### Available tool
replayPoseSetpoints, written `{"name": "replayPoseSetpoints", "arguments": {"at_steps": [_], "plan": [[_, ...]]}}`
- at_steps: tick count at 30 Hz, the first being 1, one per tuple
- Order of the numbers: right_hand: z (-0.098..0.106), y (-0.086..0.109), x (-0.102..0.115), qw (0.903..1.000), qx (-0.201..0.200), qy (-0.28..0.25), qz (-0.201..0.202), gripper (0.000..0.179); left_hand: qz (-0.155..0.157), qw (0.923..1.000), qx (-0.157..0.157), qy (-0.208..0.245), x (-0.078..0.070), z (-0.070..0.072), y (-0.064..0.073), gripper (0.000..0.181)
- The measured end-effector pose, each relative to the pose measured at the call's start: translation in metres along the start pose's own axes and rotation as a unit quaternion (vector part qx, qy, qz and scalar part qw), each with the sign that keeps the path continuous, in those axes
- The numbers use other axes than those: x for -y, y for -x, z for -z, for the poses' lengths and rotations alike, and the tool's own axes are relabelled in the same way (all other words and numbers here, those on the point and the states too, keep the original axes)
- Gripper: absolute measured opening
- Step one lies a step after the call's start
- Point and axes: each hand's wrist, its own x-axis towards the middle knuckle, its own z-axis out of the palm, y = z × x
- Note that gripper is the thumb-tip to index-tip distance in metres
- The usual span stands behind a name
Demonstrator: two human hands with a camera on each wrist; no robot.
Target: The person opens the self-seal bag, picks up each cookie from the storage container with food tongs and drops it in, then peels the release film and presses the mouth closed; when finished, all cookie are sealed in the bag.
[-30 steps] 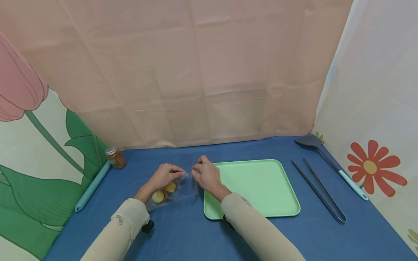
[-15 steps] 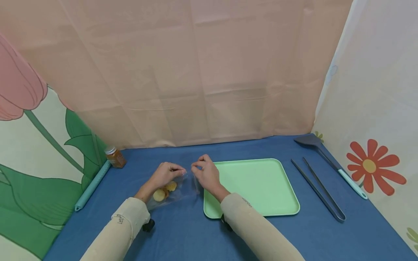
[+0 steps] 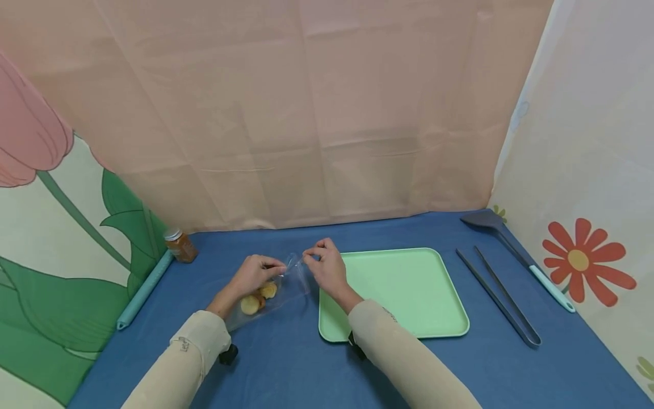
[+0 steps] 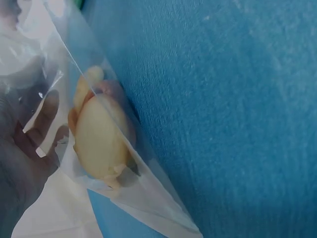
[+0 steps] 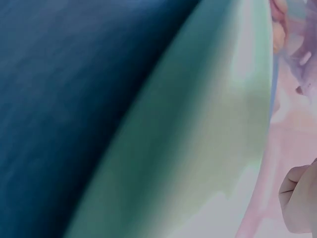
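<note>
A clear plastic bag (image 3: 288, 292) lies on the blue cloth, left of a light green tray (image 3: 398, 295). Inside it are several pale yellow, brown-edged food pieces (image 3: 250, 305); one large round piece (image 4: 101, 136) shows through the plastic in the left wrist view. My left hand (image 3: 256, 274) pinches the bag's upper edge between thumb and fingers. Across from it, my right hand (image 3: 328, 270) pinches the bag's other upper corner, above the tray's left side. The right wrist view catches only part of my right hand (image 5: 298, 201) at its edge.
Black tongs (image 3: 503, 301) lie right of the tray. Beyond them is a spatula with a dark blade (image 3: 482, 220) and light blue handle. A spice jar (image 3: 181, 246) stands at the back left beside a rolled teal sheet (image 3: 145, 292).
My right hand has shifted slightly up and to the right, and my left hand slightly left. The bag's upper edge is pulled up more between them. The tray and utensils stay put.
</note>
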Motion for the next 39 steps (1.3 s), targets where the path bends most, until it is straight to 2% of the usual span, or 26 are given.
{"name": "replayPoseSetpoints", "arguments": {"at_steps": [10,28,39], "plan": [[0.0044,0.0027,-0.0068,0.9995,0.032,-0.008,-0.004,0.019,0.001,1.0,-0.002,-0.005,0.0001,0.0001,0.0007,0.023],[0.0053,0.0038,-0.0024,0.9993,0.037,-0.006,0.008,0.023,0.001,1.0,0.004,0.003,-0.0065,0.0015,-0.0014,0.022],[0.0057,0.0101,0.0002,0.9987,0.043,-0.016,0.021,0.021,-0.002,1.0,0.001,0.004,-0.0029,0.0019,-0.0015,0.023]]}}
